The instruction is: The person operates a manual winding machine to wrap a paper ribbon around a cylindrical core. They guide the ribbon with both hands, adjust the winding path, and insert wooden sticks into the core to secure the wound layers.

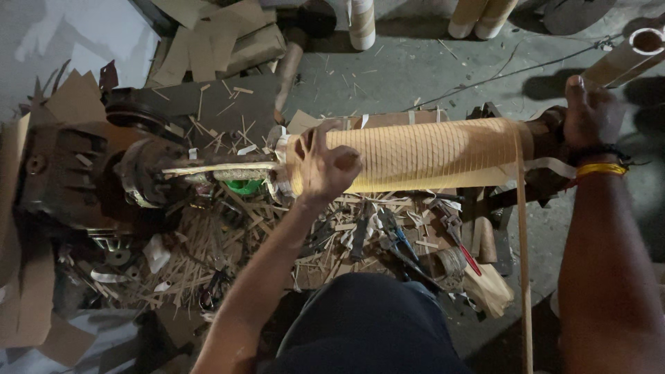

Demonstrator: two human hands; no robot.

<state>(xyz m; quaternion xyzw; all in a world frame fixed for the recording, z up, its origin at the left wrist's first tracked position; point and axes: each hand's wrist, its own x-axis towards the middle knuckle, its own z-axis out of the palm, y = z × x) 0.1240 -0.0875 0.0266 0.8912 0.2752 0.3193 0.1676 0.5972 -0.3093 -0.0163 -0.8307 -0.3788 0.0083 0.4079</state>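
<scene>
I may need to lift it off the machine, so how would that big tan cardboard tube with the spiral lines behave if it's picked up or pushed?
The cardboard tube is probably light for its size, being hollow like the tubes nearby. Round, it would likely roll if set down. It looks fairly stiff, though the loose strip hanging off it seems floppy.

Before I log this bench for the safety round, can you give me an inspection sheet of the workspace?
Surface: concrete floor, strewn with chips.
Job's things: cardboard tube lying on a machine, scored with rings; thin strip hanging off it.
Clutter: cardboard slivers, pliers, cardboard sheets.
Hands: left hand on the tube's left end, fingers curled; right hand at its right end.
Cables: wire across the floor.
Surroundings: spare tubes standing behind.
</scene>
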